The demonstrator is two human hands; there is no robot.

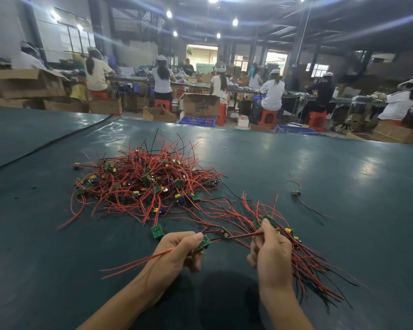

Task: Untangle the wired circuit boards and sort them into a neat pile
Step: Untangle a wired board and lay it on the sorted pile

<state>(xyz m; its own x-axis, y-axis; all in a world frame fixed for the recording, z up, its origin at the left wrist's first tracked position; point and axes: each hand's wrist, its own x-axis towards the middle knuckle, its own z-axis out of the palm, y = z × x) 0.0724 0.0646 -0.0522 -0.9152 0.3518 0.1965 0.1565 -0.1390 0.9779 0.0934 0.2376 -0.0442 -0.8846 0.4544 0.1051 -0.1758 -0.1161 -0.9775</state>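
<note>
A dark green counter (296, 167) is seen strewn with a tangled heap of wired circuit boards (148, 184), piled just beyond the fingers (196, 259), while a gathered bundle of boards and wires (303, 256) is fanned out beneath and to the outer side of the right hand (270, 251). The left hand (177, 251) is shown with fingers curled and a small green board (204, 242) pinched under the thumb, and a red wire (239, 236) stretched between the two hands is gripped by the curled right fingers. One stray board (296, 193) is left well apart, beyond the right fingers.
</note>
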